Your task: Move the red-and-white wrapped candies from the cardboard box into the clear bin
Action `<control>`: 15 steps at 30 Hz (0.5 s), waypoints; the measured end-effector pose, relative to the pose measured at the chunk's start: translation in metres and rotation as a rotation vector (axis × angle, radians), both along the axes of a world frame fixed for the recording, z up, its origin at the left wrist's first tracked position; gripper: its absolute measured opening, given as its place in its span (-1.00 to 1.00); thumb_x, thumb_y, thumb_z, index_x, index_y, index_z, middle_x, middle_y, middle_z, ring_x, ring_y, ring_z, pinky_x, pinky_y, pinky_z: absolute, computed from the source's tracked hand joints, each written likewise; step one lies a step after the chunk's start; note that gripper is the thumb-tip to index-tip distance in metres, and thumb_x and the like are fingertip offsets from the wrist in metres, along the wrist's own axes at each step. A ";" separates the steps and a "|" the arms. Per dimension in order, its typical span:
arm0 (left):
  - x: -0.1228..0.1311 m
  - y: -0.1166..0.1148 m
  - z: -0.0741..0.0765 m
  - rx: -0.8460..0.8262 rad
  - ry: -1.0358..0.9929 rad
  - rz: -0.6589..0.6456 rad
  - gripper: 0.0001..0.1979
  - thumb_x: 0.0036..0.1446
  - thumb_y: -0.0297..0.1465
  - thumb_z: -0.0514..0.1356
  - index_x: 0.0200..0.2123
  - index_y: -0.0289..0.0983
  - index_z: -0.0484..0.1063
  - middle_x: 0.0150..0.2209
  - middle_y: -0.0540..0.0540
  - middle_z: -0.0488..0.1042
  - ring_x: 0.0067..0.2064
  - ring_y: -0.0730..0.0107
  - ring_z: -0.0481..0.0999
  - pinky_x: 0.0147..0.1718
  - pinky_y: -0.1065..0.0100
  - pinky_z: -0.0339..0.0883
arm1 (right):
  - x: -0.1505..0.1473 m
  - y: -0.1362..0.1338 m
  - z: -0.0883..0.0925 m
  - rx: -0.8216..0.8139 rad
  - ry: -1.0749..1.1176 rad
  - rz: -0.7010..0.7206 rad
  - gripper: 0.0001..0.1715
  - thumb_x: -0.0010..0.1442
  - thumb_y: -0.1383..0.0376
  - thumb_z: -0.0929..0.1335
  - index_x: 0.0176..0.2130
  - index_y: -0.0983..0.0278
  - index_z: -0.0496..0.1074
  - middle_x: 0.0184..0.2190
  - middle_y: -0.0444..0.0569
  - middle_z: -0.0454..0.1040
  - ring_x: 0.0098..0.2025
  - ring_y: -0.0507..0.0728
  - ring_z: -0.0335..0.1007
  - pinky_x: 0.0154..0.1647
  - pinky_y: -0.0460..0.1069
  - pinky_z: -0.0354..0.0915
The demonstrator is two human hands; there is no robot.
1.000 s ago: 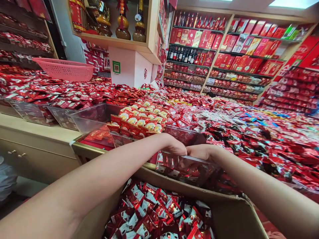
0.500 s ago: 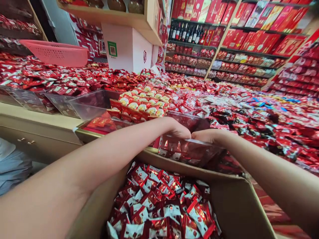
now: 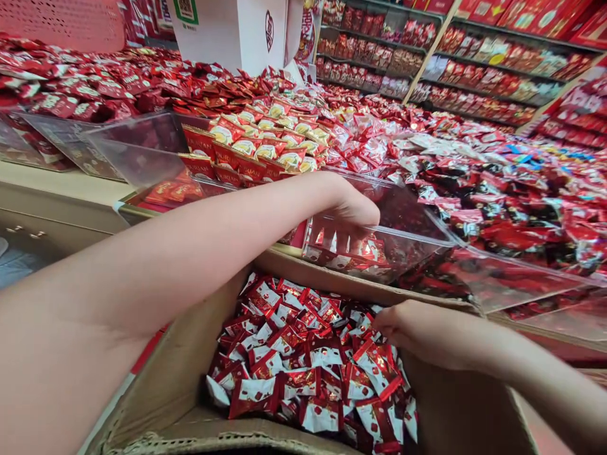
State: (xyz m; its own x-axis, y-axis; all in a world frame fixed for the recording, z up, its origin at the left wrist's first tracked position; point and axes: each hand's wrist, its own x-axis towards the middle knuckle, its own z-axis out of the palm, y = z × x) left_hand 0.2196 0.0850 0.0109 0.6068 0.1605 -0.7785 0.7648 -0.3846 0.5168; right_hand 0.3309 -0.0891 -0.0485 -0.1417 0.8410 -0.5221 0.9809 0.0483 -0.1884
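Note:
My left hand (image 3: 353,208) reaches over the rim of a clear plastic bin (image 3: 403,235). Through the bin's front wall its fingers show pointing down and apart, close to a few red-and-white wrapped candies (image 3: 372,248) at the bottom. Lower down, my right hand (image 3: 403,325) is inside an open cardboard box (image 3: 175,379), at the right edge of a heap of the same kind of wrapped candies (image 3: 303,360). Its fingers bend toward the heap; the fingertips are hidden, so I cannot see whether they hold any candy.
Left of the bin stands another clear bin (image 3: 137,151) with durian-labelled packets (image 3: 256,148). Heaps of wrapped sweets (image 3: 474,164) spread to the right. A white box-shaped pillar (image 3: 213,31) and a pink basket (image 3: 61,22) are behind; stocked shelves (image 3: 379,38) line the back.
My right hand has left the clear bin and come down into the cardboard box. My left hand stays in the bin. The view has tipped downward, showing more of the box's near edge.

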 end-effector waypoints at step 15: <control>-0.002 0.000 0.003 -0.045 0.030 -0.001 -0.67 -0.16 -0.37 0.07 -0.27 -0.29 0.44 -0.52 -0.10 0.38 -0.44 0.27 0.37 -0.44 0.24 0.26 | 0.002 -0.011 0.016 0.041 0.343 0.057 -0.86 0.07 0.30 0.24 -0.48 0.20 0.35 -0.53 -0.18 0.41 -0.48 -0.01 0.28 -0.48 -0.15 0.18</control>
State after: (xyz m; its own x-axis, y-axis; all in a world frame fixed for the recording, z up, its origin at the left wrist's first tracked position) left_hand 0.2175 0.0848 0.0136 0.5832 0.1241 -0.8028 0.7797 -0.3626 0.5105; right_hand 0.3333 -0.1005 -0.0321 -0.3501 0.8463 -0.4015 0.8563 0.1153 -0.5035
